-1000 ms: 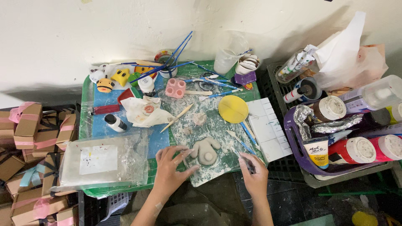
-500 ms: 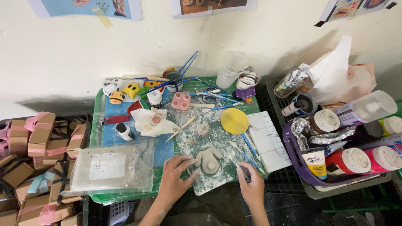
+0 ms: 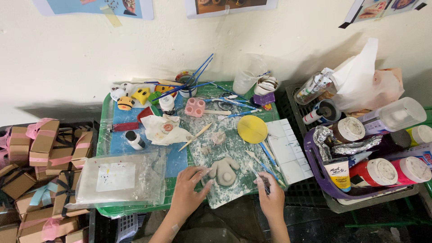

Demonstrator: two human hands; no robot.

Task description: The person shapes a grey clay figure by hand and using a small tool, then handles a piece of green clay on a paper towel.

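Left hand [image 3: 188, 194] lies flat, fingers spread, fingertips touching the grey clay figure [image 3: 224, 171] just to its right. Right hand [image 3: 269, 197] closed on a thin tool [image 3: 265, 184], right of figure. Figure's long axis points away from the person; left hand nearer. Green surface [image 3: 104, 135] beneath.
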